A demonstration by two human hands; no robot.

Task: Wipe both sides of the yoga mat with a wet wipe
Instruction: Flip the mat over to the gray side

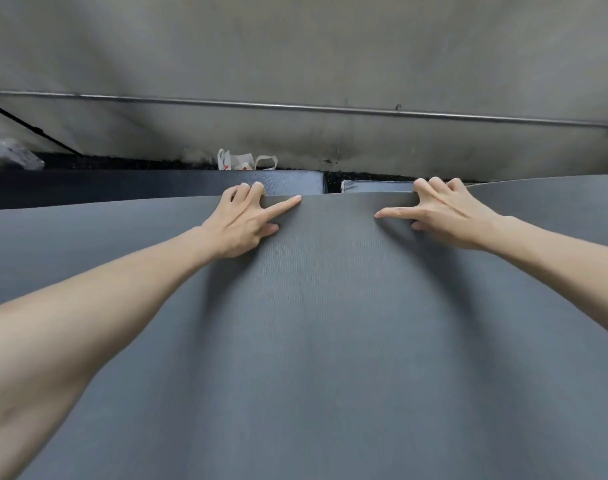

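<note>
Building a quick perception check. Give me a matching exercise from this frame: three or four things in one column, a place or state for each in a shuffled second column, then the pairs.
Column 1
1. left hand
2. yoga mat
3. metal pipe
4. white bag

Column 2
A. runs along the wall
B. grips the mat's far edge, index finger stretched out
C. lies on the floor by the wall, beyond the mats
D. grey, held at its far edge by both hands

Pairs: 1-B, 2-D, 3-A, 4-C. The right hand grips that edge too.
</note>
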